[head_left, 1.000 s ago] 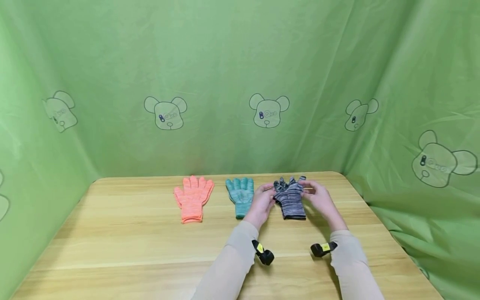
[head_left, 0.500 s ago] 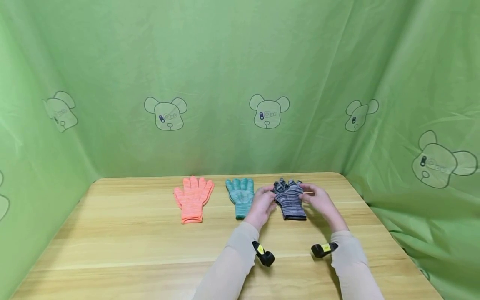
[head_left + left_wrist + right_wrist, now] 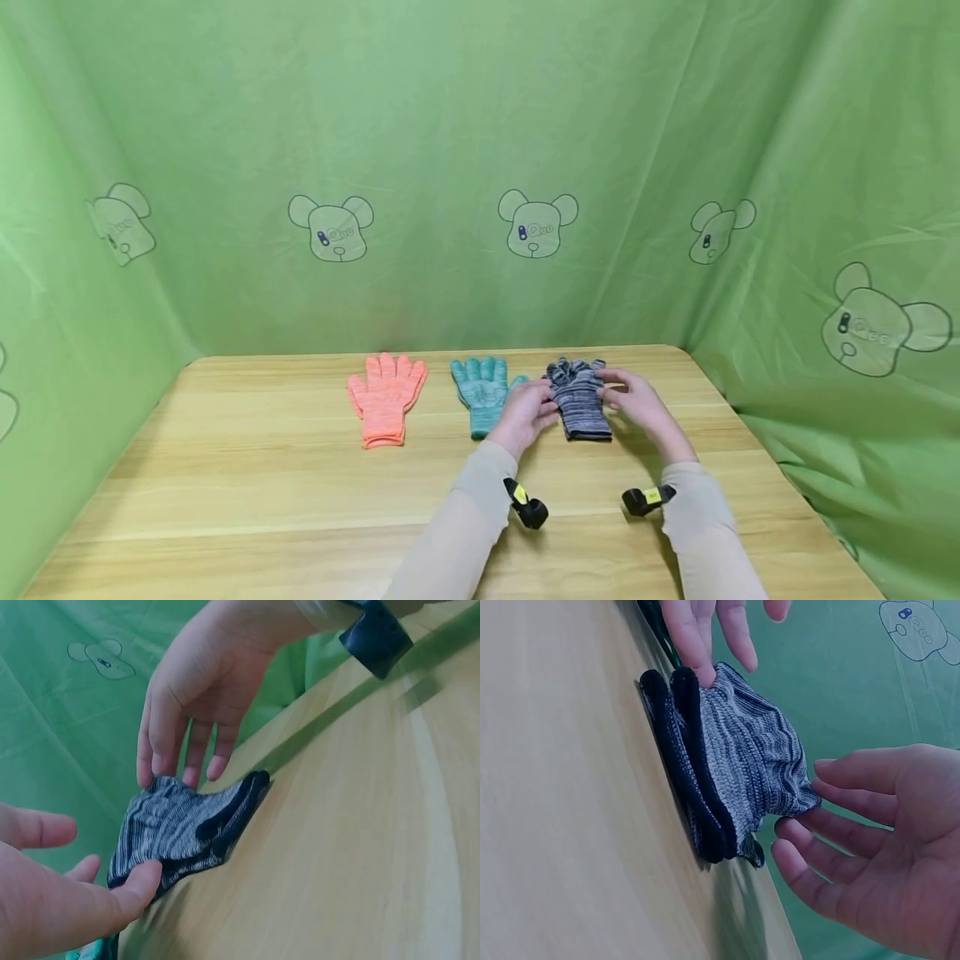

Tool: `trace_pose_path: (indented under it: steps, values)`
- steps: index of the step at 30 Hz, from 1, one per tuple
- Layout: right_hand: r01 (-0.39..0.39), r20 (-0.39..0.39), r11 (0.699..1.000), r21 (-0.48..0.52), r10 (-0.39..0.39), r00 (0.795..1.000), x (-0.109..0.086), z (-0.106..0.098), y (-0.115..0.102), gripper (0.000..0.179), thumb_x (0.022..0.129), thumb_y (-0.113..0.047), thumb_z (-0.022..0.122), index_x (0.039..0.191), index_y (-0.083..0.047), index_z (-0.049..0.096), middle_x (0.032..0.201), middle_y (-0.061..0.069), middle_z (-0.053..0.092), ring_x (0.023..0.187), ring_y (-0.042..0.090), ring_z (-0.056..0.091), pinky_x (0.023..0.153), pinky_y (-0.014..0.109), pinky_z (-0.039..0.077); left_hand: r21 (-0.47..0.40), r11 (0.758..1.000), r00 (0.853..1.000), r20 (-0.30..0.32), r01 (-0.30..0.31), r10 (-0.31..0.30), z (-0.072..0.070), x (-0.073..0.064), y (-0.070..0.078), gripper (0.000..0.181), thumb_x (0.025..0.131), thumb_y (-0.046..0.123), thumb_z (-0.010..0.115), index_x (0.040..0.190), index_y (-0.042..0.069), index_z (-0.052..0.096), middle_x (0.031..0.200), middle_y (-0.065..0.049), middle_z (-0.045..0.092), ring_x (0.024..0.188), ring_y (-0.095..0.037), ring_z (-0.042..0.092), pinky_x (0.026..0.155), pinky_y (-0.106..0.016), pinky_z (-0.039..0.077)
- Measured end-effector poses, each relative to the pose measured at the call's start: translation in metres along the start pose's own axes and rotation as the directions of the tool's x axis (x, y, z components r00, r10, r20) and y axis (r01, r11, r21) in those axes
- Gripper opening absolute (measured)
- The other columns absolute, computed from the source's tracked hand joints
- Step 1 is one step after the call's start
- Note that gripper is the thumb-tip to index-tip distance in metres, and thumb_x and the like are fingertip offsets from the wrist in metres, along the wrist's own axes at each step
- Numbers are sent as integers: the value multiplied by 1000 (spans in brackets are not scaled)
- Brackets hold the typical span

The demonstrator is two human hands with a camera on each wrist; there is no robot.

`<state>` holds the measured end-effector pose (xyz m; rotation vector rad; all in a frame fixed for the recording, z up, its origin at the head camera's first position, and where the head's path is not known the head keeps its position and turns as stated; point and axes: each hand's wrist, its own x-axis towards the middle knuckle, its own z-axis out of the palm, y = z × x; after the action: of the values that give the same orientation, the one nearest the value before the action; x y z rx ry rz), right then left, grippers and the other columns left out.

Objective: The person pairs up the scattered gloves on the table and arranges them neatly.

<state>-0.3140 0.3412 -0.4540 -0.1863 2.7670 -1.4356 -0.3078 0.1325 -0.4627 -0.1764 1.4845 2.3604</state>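
Note:
A grey-and-black striped knit glove (image 3: pixel 583 402) lies at the right of the row, cuff toward me, its finger end bunched up. In the wrist views the dark-edged cuff shows two layers. My left hand (image 3: pixel 527 412) is at the glove's left side, its thumb tip against the knit in the left wrist view. On the opposite side my right hand (image 3: pixel 639 407) has its fingers loosely extended, fingertips right at the glove's edge. Neither hand curls round the glove. Beside my left hand lies a teal glove (image 3: pixel 482 392), its thumb partly overlapped by that hand.
An orange glove (image 3: pixel 386 400) lies flat to the left of the teal one. All the gloves rest on a light wooden table (image 3: pixel 262 500). Green cloth (image 3: pixel 435 125) with printed bear heads hangs behind it and along both sides. Each wrist wears a black camera.
The striped glove's upright fingers have sunk and bunched lower. My left hand has shifted slightly down, uncovering the teal glove's thumb. My right hand stays at the glove's edge.

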Motion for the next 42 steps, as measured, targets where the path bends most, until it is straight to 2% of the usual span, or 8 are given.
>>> trace_pose_path:
  steps: [2, 4, 8, 16, 20, 26, 33, 42]
  values:
    - [-1, -1, 1000, -17, 1, 1000, 0, 1, 0, 48, 97, -13, 56, 141, 3, 45, 140, 30, 49, 115, 40, 58, 92, 45, 55, 20, 1000, 1000, 17, 2, -2, -1, 1, -1, 47, 91, 1, 53, 138, -1, 50, 140, -18, 50, 117, -31, 55, 107, -48, 46]
    - [-6, -7, 1000, -27, 6, 1000, 0, 1, 0, 48, 97, -14, 57, 141, 1, 46, 138, 30, 51, 113, 39, 59, 91, 45, 55, 41, 999, 1000, 22, -8, 7, -1, 2, -1, 47, 91, 1, 53, 138, -1, 51, 142, -17, 50, 121, -31, 54, 106, -48, 46]
    - [-4, -16, 1000, -31, 4, 1000, 0, -1, 2, 48, 97, -14, 57, 142, -2, 46, 136, 29, 53, 113, 41, 58, 93, 48, 53, 57, 997, 999, 17, -44, 43, -1, 1, -1, 49, 88, -2, 51, 137, 0, 52, 139, -18, 52, 121, -31, 53, 105, -47, 47]
    - [27, -12, 999, -27, -27, 1000, 0, -3, 2, 51, 96, -17, 59, 144, -5, 45, 138, 28, 52, 119, 40, 56, 99, 50, 50, 86, 990, 993, -6, -116, 117, 1, 1, -1, 51, 86, -4, 47, 136, 1, 54, 145, -16, 49, 121, -31, 54, 101, -45, 50]
    - [28, 30, 998, -65, -26, 999, 0, 0, 1, 55, 96, -21, 60, 145, -2, 42, 138, 30, 51, 117, 41, 58, 96, 49, 52, 88, 993, 997, 15, -81, 80, 1, 2, -1, 53, 86, -4, 49, 139, -1, 50, 144, -18, 50, 119, -32, 55, 102, -46, 49]
    - [-28, 87, 999, -29, 30, 996, -1, 2, -2, 59, 97, -20, 58, 147, 2, 36, 143, 35, 42, 112, 41, 61, 92, 45, 55, 111, 994, 998, 60, -9, 2, -2, 3, -4, 55, 90, -1, 50, 144, -3, 40, 144, -25, 46, 126, -38, 51, 105, -46, 48]
    - [-62, 72, 998, -6, 63, 995, -4, -2, -3, 60, 96, -19, 58, 146, 5, 36, 139, 37, 45, 107, 42, 62, 92, 46, 55, 128, 992, 998, 58, 4, -12, 1, 3, -3, 56, 90, -1, 49, 145, -1, 41, 144, -26, 46, 127, -38, 51, 102, -46, 50]
    - [-80, 83, 996, -48, 84, 993, -4, -4, -1, 60, 96, -19, 58, 145, 7, 36, 144, 37, 38, 105, 40, 64, 94, 48, 53, 235, 972, 993, 113, 9, -36, 2, 9, -1, 56, 91, -1, 49, 146, 2, 41, 145, -22, 46, 125, -35, 52, 99, -46, 52]
